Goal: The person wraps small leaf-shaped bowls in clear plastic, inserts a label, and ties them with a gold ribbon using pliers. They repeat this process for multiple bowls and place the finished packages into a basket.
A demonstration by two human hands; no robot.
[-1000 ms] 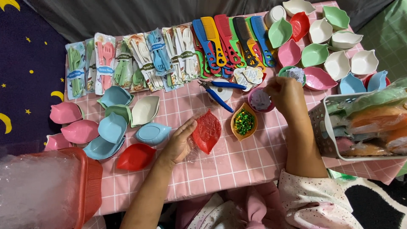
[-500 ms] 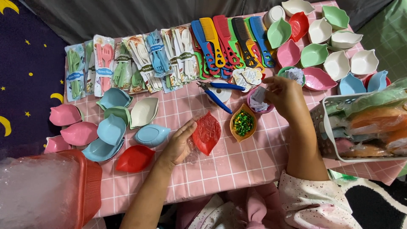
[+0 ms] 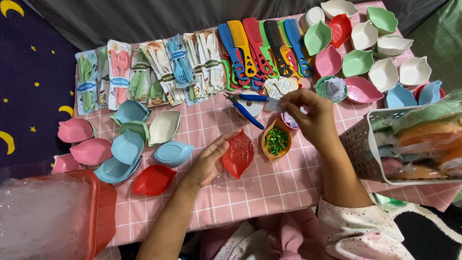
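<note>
While resting on the pink checked counter (image 3: 269, 188), left hand (image 3: 208, 163) lay fingers loosely spread, touching the edge of a red leaf-shaped dish (image 3: 238, 154) wrapped in clear film. Right hand (image 3: 313, 118) hovered above a small orange dish of green beads (image 3: 276, 140), thumb and fingertips pressed on a small pale packet (image 3: 274, 105). Blue-handled pliers (image 3: 245, 107) lay just left of that packet. Farther back stretched a row of coloured combs (image 3: 262, 45) and packed cutlery sets (image 3: 144, 72). Stacked leaf bowls (image 3: 127, 144) sat at left, a white basket (image 3: 365, 149) of wrapped goods at right.
</note>
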